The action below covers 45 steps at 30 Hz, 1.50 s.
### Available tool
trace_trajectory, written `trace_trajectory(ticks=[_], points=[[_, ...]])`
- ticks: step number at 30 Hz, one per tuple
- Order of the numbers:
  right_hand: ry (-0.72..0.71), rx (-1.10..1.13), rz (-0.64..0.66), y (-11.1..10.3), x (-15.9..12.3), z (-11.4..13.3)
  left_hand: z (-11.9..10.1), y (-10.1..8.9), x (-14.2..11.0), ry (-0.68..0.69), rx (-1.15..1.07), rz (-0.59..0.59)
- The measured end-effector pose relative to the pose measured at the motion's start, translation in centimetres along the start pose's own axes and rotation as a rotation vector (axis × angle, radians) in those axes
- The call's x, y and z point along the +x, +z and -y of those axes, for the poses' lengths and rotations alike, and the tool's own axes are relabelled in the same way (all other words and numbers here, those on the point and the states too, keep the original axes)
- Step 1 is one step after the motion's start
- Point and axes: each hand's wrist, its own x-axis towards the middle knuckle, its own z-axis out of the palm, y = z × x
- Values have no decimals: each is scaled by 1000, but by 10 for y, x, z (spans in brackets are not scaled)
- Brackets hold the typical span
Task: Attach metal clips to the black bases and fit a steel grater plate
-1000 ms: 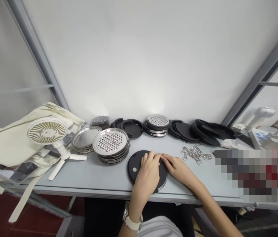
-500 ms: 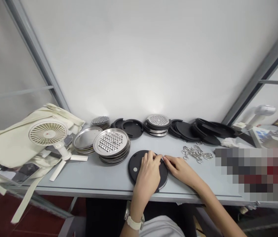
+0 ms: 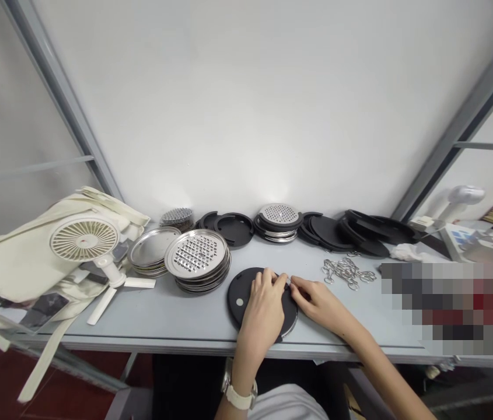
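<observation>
A round black disc [image 3: 238, 290] with a small pale dot lies flat near the table's front edge. A thin silvery rim shows at its lower right. My left hand [image 3: 264, 306] rests across the disc with bent fingers, its fingertips at the far right part of the rim. Close beside those fingertips, my right hand [image 3: 311, 297] pinches at the same edge. Whatever is between its thumb and index finger is too small to make out. Left of the disc stands a stack of round metal grater plates [image 3: 196, 255].
Plain metal plates [image 3: 152, 248] and a white fan [image 3: 84, 239] are at left. Along the wall sit black round holders [image 3: 235, 228] and a perforated disc [image 3: 279, 214]. Metal clips [image 3: 346, 271] lie in a heap to the right, near a blurred patch.
Both hands stay at the disc's far right edge, with only slight finger movement. The view has shifted a little; nothing else has visibly moved.
</observation>
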Motion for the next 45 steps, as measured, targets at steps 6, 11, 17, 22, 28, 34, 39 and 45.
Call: trace_trajectory(ticks=[6,11,17,22,28,34,39,45], points=[[9,16,-2,1,-1,0,0,-1,0,-2,-9,4],[27,52,-22,3,-1,1,0,0,-1,0,-10,-5],[40,59,-51,4,-2,1,0,-1,-1,-6,-18,6],[83,46,-132,1,-2,-2,-1,-1,-2,9,-33,-5],[84,34,-141,0,-1,-4,1,-1,-1,18,-25,-18],[55,45,-95,1,-1,-1,2,-1,0,1,-44,-32],[63,-27,-75,4,2,2,3,2,1,-1,-56,-38],[45,-87,-23,5,6,2,3,0,1,9,-61,-40]])
